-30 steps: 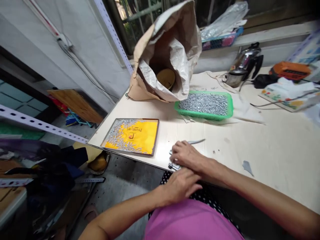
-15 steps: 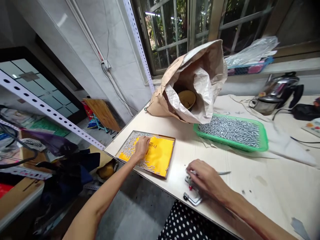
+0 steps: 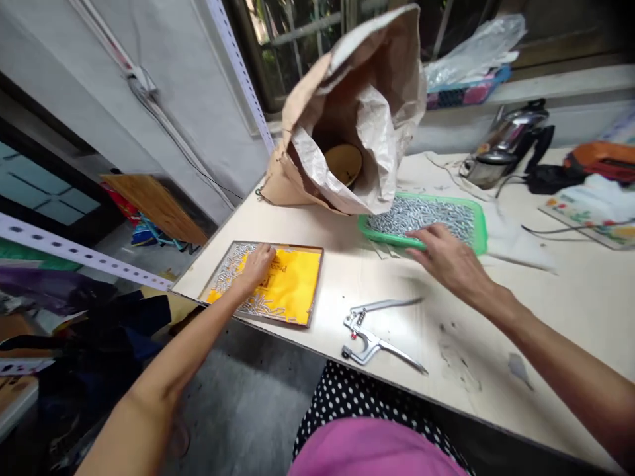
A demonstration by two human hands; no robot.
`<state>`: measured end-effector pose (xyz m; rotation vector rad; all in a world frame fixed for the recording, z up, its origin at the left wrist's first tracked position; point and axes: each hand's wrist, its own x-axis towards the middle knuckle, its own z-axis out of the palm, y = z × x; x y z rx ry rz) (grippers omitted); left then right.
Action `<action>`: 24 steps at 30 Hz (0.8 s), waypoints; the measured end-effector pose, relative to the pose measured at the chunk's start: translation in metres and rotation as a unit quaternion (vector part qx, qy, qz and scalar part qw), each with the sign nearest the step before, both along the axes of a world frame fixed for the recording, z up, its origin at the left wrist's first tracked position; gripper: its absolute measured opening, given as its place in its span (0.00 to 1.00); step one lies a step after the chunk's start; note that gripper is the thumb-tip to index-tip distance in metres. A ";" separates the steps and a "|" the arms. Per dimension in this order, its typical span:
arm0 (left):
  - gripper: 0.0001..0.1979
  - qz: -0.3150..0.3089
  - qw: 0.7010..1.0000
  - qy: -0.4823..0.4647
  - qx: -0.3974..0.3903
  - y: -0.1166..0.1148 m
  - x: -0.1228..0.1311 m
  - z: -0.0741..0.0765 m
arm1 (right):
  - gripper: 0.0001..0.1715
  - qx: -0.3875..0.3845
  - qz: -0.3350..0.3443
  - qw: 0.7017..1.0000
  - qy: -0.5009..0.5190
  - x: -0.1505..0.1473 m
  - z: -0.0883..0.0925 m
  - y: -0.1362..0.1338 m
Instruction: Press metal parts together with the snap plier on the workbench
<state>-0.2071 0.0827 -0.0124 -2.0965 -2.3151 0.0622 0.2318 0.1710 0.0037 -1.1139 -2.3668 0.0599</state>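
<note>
My left hand (image 3: 258, 264) rests on a shallow tray (image 3: 316, 285), fingers curled downward; whatever they hold is hidden. In the tray lie a yellow printed sheet (image 3: 294, 284) and many small silvery metal pieces (image 3: 227, 272), loose around its left and front parts. My right hand (image 3: 444, 254) is above the near rim of a green plastic basket (image 3: 479, 228) heaped with similar metal pieces (image 3: 421, 215). Its thumb and fingers are apart and nothing shows between them. Metal snap-setting pliers (image 3: 358, 322) with a red part lie on the table between my hands, handles spread.
A large paper sack (image 3: 282, 173) with a bowl (image 3: 343, 164) inside leans behind the tray. A metal kettle (image 3: 516, 129), an orange item (image 3: 602, 160) and cables sit at the back right. The table's front edge (image 3: 297, 346) runs close to my body.
My right hand has left the pliers and moved up and right to the green basket. My left hand remains curled on the tray. The view has shifted, so things appear higher and further left.
</note>
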 end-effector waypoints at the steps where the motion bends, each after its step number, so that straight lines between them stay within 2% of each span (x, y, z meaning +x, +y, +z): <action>1: 0.11 -0.005 1.000 -0.010 0.012 -0.002 0.004 0.002 | 0.17 -0.030 0.031 0.999 -0.006 -0.002 -0.003 -0.020; 3: 0.10 -0.003 0.996 -0.067 0.065 -0.012 0.024 0.009 | 0.15 -0.107 0.089 0.990 -0.016 -0.006 -0.009 -0.062; 5: 0.09 0.020 0.978 -0.183 0.100 -0.029 0.058 0.017 | 0.14 -0.178 0.116 0.976 -0.036 -0.009 -0.018 -0.101; 6: 0.09 0.034 0.962 -0.258 0.082 -0.040 0.078 0.021 | 0.13 -0.205 0.115 0.971 -0.049 -0.009 -0.023 -0.117; 8: 0.10 0.066 0.913 -0.402 -0.019 -0.064 0.122 0.026 | 0.11 -0.238 0.099 0.964 -0.066 -0.007 -0.033 -0.138; 10: 0.10 0.097 0.860 -0.490 -0.109 -0.084 0.159 0.025 | 0.10 -0.245 0.082 0.964 -0.070 -0.005 -0.040 -0.149; 12: 0.08 0.133 0.819 -0.534 -0.160 -0.095 0.184 0.016 | 0.08 -0.229 0.080 0.967 -0.074 -0.003 -0.044 -0.153; 15: 0.08 0.164 0.794 -0.559 -0.174 -0.100 0.198 -0.002 | 0.06 -0.188 0.085 0.975 -0.082 -0.002 -0.046 -0.156; 18: 0.09 0.165 0.794 -0.560 -0.170 -0.100 0.200 -0.014 | 0.05 -0.169 0.079 0.980 -0.064 -0.003 -0.049 -0.159; 24: 0.10 0.156 0.817 -0.524 -0.183 -0.100 0.201 -0.017 | 0.07 -0.173 0.057 0.981 -0.061 -0.005 -0.051 -0.164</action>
